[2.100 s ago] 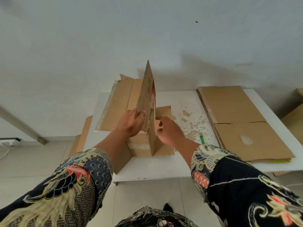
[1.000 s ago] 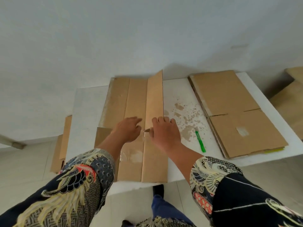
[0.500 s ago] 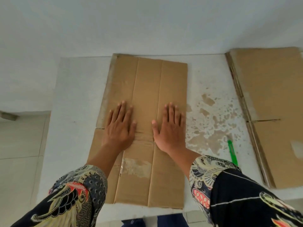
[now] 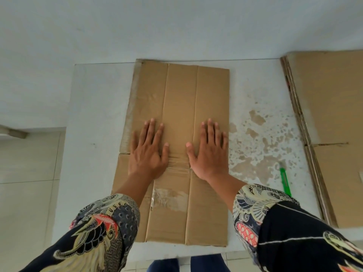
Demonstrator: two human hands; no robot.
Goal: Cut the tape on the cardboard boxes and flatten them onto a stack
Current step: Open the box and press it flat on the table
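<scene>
A flattened brown cardboard box lies lengthwise on the white table, with clear tape remnants near its middle and lower part. My left hand rests palm down on its left panel, fingers spread. On the right panel my right hand lies flat the same way. Neither hand holds anything. A stack of flattened cardboard lies at the table's right side. A green cutter lies on the table between the two.
The table's surface is chipped and stained right of the box. A white wall runs behind the table. Tiled floor shows at the left, and the table's front edge is near my legs.
The box stood folded upright in both hands, then was laid down and spread flat. Since half a second ago my hands have moved slightly apart, still flat on the cardboard.
</scene>
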